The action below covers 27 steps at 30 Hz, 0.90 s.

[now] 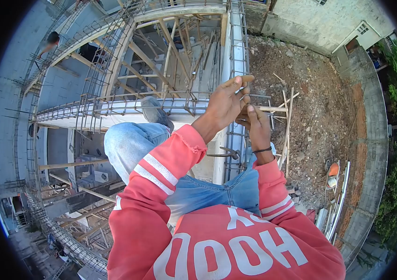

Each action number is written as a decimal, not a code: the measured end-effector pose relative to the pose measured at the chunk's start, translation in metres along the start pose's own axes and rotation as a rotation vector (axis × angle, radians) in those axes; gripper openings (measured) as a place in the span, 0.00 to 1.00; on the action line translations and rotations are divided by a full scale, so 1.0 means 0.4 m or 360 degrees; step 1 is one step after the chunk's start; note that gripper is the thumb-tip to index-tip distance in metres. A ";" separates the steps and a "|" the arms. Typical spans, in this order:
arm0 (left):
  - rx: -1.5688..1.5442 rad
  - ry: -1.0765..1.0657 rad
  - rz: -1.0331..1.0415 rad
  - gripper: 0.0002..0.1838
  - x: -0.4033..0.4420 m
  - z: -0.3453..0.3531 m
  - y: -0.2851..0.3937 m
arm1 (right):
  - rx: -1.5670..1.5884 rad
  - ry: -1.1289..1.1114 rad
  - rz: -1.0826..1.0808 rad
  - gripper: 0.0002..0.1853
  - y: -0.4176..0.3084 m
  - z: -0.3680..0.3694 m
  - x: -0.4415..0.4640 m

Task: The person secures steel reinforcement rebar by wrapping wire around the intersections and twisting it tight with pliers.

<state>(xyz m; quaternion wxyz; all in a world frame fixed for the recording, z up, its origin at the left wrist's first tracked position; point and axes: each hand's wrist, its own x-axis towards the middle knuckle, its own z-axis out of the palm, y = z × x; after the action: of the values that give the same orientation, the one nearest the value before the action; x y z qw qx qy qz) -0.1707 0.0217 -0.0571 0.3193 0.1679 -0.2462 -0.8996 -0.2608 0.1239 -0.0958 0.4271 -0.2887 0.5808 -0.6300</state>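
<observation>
My left hand (222, 103) is raised above the rebar cage (237, 56) of the beam, its fingers closed in a pinch round a small brownish piece (246, 78). Just to its right, my right hand (257, 126) has its fingers bent and drawn together near the left fingertips; what they hold, if anything, is too small to name. Below the hands, a dark metal tool (228, 153) lies across the rebar beside my jeans.
Rebar and formwork run leftward under my shoe (155, 112). Wooden props (165, 56) stand in the openings below. On the right are rubble ground (310, 107), a lashed pole frame (288, 126), a wheelbarrow (333, 170) and a block wall (371, 140). Another person (51, 42) is at upper left.
</observation>
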 end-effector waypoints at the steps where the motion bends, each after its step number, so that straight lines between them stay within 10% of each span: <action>1: 0.0024 0.0093 0.0040 0.17 0.000 -0.003 0.000 | 0.0254 0.0019 0.0199 0.20 0.001 0.033 -0.016; 5: 0.0322 0.0180 -0.0073 0.16 -0.006 -0.017 0.009 | 0.0733 -0.0124 0.0571 0.19 0.034 0.009 -0.035; 13: 0.0685 0.0103 -0.0734 0.18 0.005 -0.022 0.072 | -0.0062 -0.0242 0.0076 0.20 -0.047 -0.117 -0.033; 27: 0.0544 0.0172 -0.0419 0.18 0.003 -0.032 0.075 | 0.0834 -0.0523 0.0382 0.25 0.022 -0.034 -0.069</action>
<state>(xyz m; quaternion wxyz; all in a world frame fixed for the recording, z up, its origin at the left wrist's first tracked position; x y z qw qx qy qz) -0.1509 -0.0035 -0.0512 0.1789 0.2982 -0.3536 -0.8684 -0.2578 0.1551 -0.1031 0.6460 -0.1963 0.3523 -0.6481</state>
